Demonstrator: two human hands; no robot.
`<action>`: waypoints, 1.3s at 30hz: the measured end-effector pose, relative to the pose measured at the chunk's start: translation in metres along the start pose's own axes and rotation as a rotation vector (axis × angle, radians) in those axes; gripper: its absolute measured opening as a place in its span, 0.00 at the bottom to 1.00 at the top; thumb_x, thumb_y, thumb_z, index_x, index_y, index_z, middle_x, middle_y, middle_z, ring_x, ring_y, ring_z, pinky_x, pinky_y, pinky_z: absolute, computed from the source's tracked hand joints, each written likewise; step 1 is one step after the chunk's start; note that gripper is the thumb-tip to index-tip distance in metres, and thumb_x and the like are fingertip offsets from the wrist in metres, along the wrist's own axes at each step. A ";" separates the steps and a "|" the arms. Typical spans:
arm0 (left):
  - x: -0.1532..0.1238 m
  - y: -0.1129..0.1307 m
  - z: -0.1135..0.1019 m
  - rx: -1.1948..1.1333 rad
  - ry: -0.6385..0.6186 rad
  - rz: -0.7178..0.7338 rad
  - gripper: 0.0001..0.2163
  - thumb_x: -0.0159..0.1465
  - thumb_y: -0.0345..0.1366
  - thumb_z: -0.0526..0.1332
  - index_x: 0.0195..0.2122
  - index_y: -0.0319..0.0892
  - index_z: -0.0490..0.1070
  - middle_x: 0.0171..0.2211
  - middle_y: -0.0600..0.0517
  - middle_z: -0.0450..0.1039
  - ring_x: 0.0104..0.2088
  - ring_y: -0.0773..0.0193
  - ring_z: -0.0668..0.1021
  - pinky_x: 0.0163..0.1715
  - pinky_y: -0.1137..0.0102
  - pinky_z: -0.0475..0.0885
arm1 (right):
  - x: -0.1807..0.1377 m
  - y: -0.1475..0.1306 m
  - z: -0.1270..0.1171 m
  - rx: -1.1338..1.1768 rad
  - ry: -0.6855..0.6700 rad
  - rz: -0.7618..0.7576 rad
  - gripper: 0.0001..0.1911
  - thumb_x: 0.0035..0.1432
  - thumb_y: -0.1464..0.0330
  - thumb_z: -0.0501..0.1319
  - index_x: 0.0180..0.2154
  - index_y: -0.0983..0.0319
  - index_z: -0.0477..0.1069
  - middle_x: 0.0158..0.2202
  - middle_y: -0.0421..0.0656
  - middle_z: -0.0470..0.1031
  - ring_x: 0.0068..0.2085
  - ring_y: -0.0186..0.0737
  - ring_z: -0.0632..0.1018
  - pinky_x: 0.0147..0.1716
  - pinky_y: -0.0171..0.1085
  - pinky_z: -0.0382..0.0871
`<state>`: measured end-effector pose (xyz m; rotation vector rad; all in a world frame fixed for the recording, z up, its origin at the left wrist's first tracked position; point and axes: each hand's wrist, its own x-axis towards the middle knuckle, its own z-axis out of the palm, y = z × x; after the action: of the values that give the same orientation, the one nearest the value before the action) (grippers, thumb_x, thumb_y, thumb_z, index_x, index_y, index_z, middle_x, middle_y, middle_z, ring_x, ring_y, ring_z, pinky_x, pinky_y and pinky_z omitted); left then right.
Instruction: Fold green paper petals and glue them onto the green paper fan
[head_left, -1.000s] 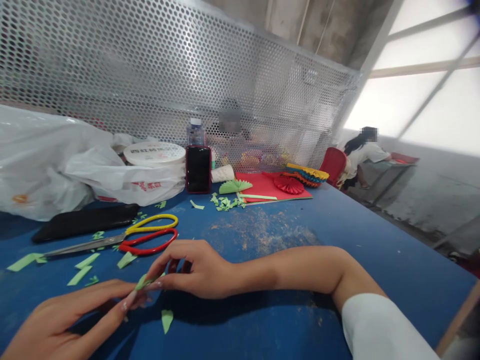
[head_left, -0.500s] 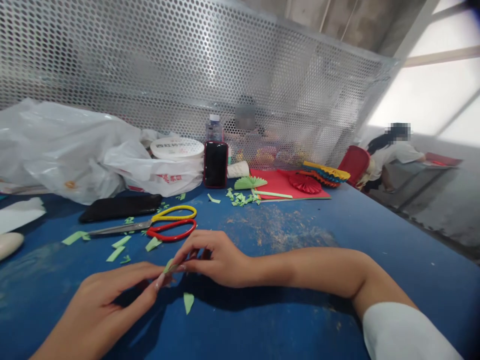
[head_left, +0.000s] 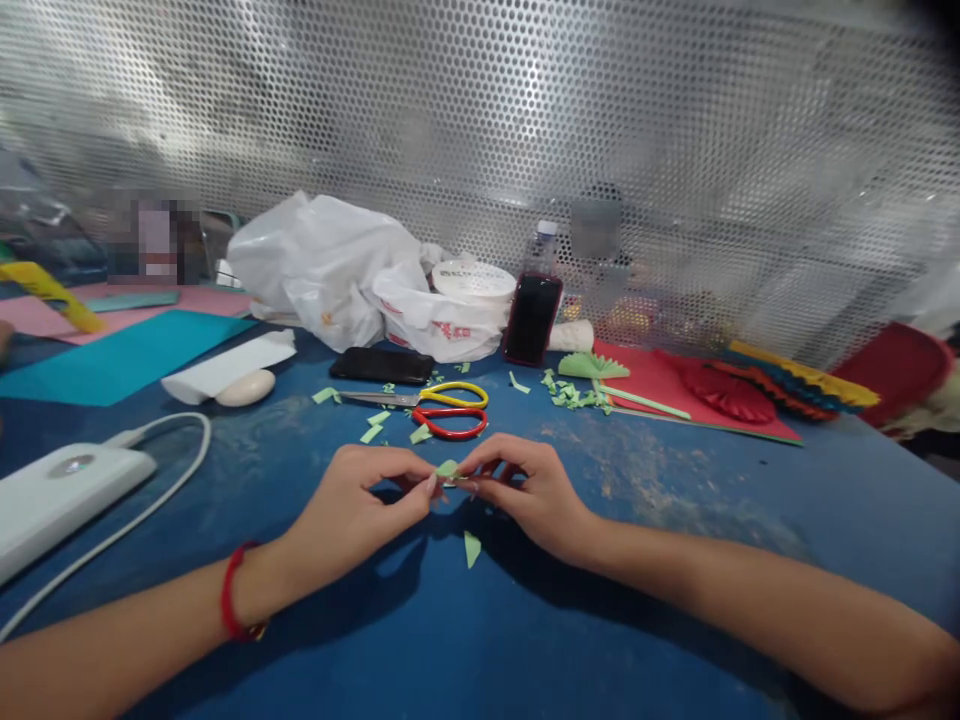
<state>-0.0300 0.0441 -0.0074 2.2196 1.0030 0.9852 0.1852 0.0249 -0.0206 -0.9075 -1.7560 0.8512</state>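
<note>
Red bracelet (head_left: 234, 598), bare forearms (head_left: 697, 572), bare hands (head_left: 546, 498)

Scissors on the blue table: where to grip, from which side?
Probably by the red loop and yellow loop, coming from the right, nearer the right hand: the scissors lie flat, loops rightward, blades pointing left.

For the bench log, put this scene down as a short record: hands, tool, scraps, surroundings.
Left hand: pinching a small piece of green paper; red bracelet on the wrist
Right hand: fingertips at the same piece, from the other side
Tool: scissors, lying beyond the hands, one handle yellow, one red
Scraps: loose green scrap on the near side of the hands; others around the scissors
Surface: blue table, worn in patches
Behind: white bags, upright phone
</note>
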 end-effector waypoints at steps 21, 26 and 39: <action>-0.003 -0.001 0.002 -0.062 -0.030 0.056 0.08 0.62 0.33 0.63 0.29 0.41 0.81 0.24 0.55 0.81 0.25 0.70 0.80 0.28 0.79 0.72 | -0.003 -0.003 0.004 0.038 0.135 0.012 0.12 0.56 0.72 0.69 0.30 0.59 0.65 0.31 0.39 0.81 0.30 0.33 0.78 0.27 0.31 0.66; -0.004 0.000 0.001 -0.003 -0.048 0.076 0.07 0.59 0.30 0.62 0.27 0.40 0.80 0.23 0.54 0.79 0.23 0.70 0.79 0.27 0.78 0.70 | -0.006 -0.004 0.004 -0.014 0.096 -0.068 0.10 0.58 0.73 0.67 0.31 0.59 0.66 0.32 0.39 0.81 0.30 0.32 0.79 0.27 0.29 0.67; -0.003 0.002 -0.002 -0.005 -0.111 0.139 0.08 0.62 0.34 0.61 0.31 0.39 0.80 0.25 0.53 0.79 0.24 0.69 0.78 0.27 0.77 0.71 | -0.003 -0.003 0.003 0.014 0.108 -0.013 0.08 0.56 0.72 0.69 0.31 0.60 0.69 0.32 0.40 0.81 0.31 0.34 0.79 0.27 0.31 0.67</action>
<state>-0.0319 0.0411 -0.0063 2.3375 0.8054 0.9103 0.1828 0.0204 -0.0200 -0.9155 -1.6587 0.7909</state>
